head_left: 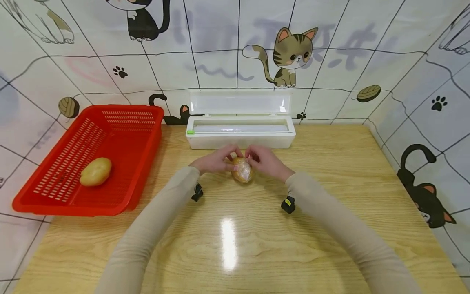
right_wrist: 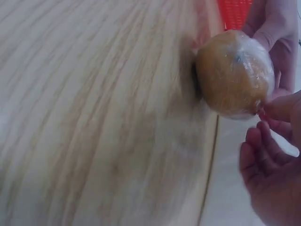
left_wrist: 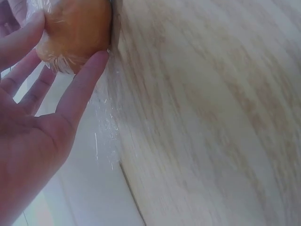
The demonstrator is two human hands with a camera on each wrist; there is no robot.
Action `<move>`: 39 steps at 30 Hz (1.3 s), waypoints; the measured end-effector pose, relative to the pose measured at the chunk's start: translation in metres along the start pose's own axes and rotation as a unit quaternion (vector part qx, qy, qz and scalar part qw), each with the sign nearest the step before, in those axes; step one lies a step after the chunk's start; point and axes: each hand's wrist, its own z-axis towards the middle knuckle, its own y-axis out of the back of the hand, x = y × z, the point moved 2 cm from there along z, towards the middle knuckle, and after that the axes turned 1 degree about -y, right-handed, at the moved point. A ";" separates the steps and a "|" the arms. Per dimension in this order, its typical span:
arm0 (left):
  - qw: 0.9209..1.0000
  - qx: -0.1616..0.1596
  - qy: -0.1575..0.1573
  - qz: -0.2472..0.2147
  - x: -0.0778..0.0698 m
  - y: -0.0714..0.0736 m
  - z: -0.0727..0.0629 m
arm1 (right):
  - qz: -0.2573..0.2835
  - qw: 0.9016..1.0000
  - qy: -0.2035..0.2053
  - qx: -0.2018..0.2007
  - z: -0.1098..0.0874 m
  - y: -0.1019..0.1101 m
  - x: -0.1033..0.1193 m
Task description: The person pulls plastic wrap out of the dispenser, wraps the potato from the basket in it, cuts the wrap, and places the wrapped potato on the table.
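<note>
A potato point(head_left: 242, 171) wrapped in clear cling film sits on the table between both hands, shiny where the film creases. My left hand point(head_left: 219, 159) holds it from the left, thumb on the film and fingers spread round its side, as the left wrist view shows. On the other side my right hand point(head_left: 267, 161) pinches the cling film point(right_wrist: 257, 77) at the potato's edge between thumb and forefinger. The other fingers of that hand point(right_wrist: 277, 174) are bent and hold nothing. Just behind the hands stands a white cling film dispenser point(head_left: 240, 142) with its lid raised.
A red plastic basket point(head_left: 147, 163) stands at the left with one unwrapped potato point(head_left: 96, 172) in it. The dispenser carries a green slider point(head_left: 190, 132). Cat-patterned cloth point(head_left: 216, 69) rises behind and beside the wooden table point(head_left: 257, 245).
</note>
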 end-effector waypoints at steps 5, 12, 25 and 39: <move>1.000 0.011 0.007 -0.022 -0.001 0.003 -0.002 | 0.062 0.996 -0.063 0.027 -0.002 -0.001 -0.009; 0.999 0.001 -0.004 -0.039 0.004 0.005 -0.003 | 0.161 0.975 -0.111 0.104 -0.003 -0.003 -0.021; 0.997 -0.063 0.038 0.005 0.006 0.003 -0.004 | 0.190 0.965 -0.129 0.129 0.006 -0.010 -0.019; 0.985 -0.135 0.020 0.109 -0.010 -0.005 -0.011 | 0.178 0.963 -0.158 0.127 0.008 -0.018 -0.010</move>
